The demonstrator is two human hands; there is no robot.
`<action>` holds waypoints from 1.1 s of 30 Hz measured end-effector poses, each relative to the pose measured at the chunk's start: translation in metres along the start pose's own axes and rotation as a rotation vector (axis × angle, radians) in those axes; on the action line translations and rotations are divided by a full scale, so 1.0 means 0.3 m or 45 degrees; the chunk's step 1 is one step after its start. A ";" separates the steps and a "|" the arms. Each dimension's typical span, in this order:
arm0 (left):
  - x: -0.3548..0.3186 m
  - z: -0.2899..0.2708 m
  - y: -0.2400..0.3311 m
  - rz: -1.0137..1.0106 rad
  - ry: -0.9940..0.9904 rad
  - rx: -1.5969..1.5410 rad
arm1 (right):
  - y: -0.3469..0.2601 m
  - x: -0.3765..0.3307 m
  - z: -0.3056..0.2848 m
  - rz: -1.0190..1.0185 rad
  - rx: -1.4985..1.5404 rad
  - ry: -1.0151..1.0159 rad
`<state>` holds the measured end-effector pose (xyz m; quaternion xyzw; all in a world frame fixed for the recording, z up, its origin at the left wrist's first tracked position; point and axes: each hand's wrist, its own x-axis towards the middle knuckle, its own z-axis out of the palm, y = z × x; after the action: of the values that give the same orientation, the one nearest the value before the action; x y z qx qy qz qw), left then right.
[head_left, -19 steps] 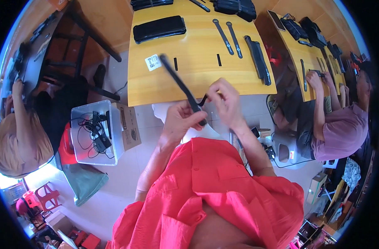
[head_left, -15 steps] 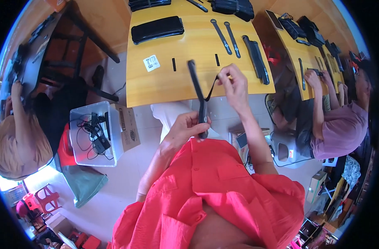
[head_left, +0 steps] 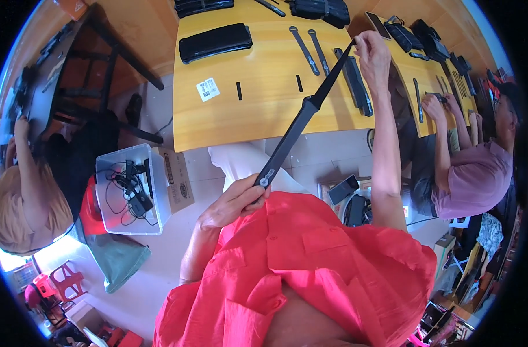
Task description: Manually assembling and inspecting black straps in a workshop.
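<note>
A long black strap (head_left: pixel 290 137) runs taut and slanting between my two hands, over the front edge of the table. My left hand (head_left: pixel 234 202) is closed round its lower end, where a small pale mark shows. High on the right, my right hand (head_left: pixel 373 55) pinches the thin far end. The lower part looks stiff and wide, and past a thicker joint the strap narrows and twists. Flat on the table, near the strap's far part, lie two slim black straps (head_left: pixel 304 51) with rounded ends. A bundle of black straps (head_left: pixel 356 87) lies beside my right forearm.
The yellow wooden table (head_left: pixel 212 124) holds a black pouch-like bundle (head_left: pixel 216 42), a white label (head_left: pixel 207 89) and two short black strips. On the floor at left stands a clear bin (head_left: pixel 116 214) of cables. A co-worker (head_left: pixel 478 168) sits at the right-hand table.
My right hand has swung up and to the right, drawing the strap's loose folded end out straight. My left hand has shifted slightly left and down, still gripping the lower end.
</note>
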<state>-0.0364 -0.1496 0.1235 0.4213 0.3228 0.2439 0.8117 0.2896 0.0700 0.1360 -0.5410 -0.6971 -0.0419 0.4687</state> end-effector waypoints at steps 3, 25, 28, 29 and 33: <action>-0.023 -0.037 -0.012 0.007 0.031 -0.038 | -0.118 0.016 -0.037 0.424 0.892 -0.065; 0.022 -0.020 -0.077 0.001 0.105 -0.211 | -0.202 0.066 0.020 0.895 1.763 0.388; -0.001 0.002 -0.053 -0.009 0.000 -0.014 | 0.051 0.156 -0.037 0.749 1.879 0.347; -0.019 0.003 -0.067 -0.016 -0.014 -0.006 | 0.154 0.197 -0.076 0.802 1.657 0.635; -0.082 -0.065 -0.130 -0.116 0.280 -0.177 | 0.111 0.225 -0.172 0.649 1.435 0.579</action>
<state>-0.0623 -0.1762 0.0900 0.3198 0.4109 0.2731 0.8089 0.3490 0.1029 0.1970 -0.3387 -0.3460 0.3285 0.8110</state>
